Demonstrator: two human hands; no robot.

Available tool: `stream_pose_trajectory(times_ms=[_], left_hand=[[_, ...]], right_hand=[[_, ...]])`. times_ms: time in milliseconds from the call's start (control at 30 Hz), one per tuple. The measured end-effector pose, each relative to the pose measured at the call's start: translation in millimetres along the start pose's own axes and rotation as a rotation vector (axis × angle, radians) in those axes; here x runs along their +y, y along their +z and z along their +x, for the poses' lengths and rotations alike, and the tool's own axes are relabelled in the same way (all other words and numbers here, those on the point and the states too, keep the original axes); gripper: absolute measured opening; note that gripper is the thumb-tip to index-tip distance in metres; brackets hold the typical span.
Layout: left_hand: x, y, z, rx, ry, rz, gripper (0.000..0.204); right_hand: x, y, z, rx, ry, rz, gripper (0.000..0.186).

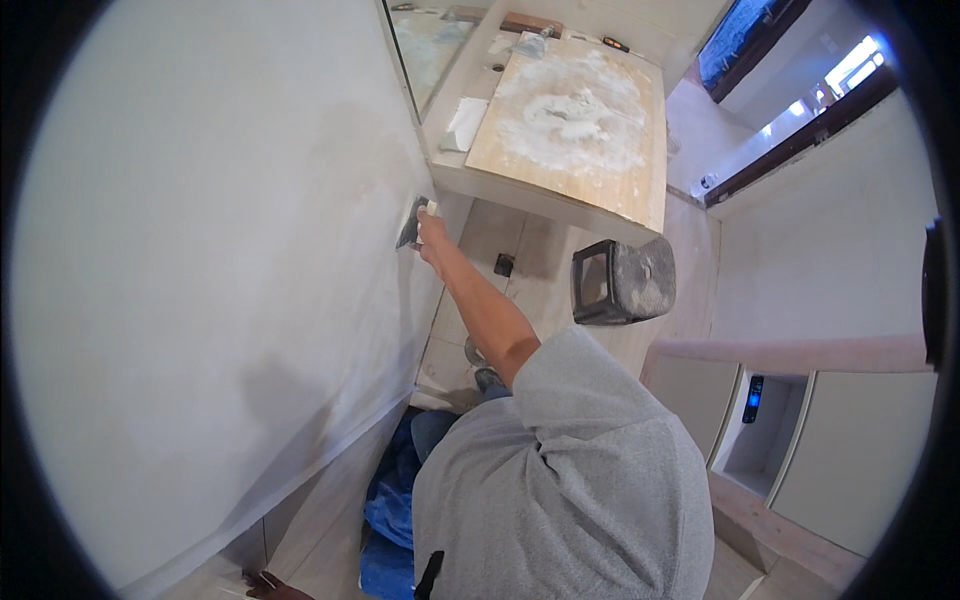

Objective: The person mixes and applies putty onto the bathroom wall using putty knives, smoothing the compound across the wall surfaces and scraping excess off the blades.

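My right hand [431, 228] grips a putty knife [413, 220] with a dark, wide blade, held against the white wall [190, 220] just below the counter's near left corner. My left hand [275, 586] shows only partly at the bottom edge, low by the foot of the wall, with its fingers apart; a thin pale edge lies beside it, too small to make out. A blue plastic sheet or bag [385, 500] lies by my legs.
A powder-covered wooden board [630, 190] rests on the counter [445, 150] ahead. Beneath its right corner stands a dusty dark stool [640, 280]. A white cabinet [860, 450] with an open niche [770, 440] is on the right. A dark-framed doorway [730, 80] stands at upper right.
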State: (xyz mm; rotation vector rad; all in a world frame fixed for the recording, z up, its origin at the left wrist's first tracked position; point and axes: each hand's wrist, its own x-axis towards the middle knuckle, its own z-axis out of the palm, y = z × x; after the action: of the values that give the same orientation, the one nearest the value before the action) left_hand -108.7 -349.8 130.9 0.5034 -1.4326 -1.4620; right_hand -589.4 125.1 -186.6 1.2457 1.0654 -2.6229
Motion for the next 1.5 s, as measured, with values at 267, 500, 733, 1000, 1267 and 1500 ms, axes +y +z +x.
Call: stream_pose_trajectory(times_ms=[267, 500, 733, 1000, 1267, 1500], left_hand=[[-33, -52, 27, -0.032, 0.063, 0.092, 0.031], [-44, -8, -7, -0.468, 0.367, 0.252, 0.054], [-91, 150, -85, -0.951, 0.342, 0.978, 0.035], [-108, 295, -130, -1.329, -0.349, 0.674, 0.029], [-127, 387, -172, -1.77, 0.407, 1.214, 0.029], [-148, 412, -175, -1.436, 0.244, 1.291, 0.03]], right_hand=[[-8, 74, -175, 0.104, -1.331, -0.574, 0.03], [0, -15, -219, -0.386, -1.261, -0.567, 0.032], [-10, -91, -280, -0.807, -0.375, -0.649, 0.025], [-35, -113, -317, -0.901, -1.071, -1.263, 0.03], [43, -146, -283, -0.604, -0.2, -0.693, 0.022], [41, -150, -282, -0.808, 0.039, -0.369, 0.024]])
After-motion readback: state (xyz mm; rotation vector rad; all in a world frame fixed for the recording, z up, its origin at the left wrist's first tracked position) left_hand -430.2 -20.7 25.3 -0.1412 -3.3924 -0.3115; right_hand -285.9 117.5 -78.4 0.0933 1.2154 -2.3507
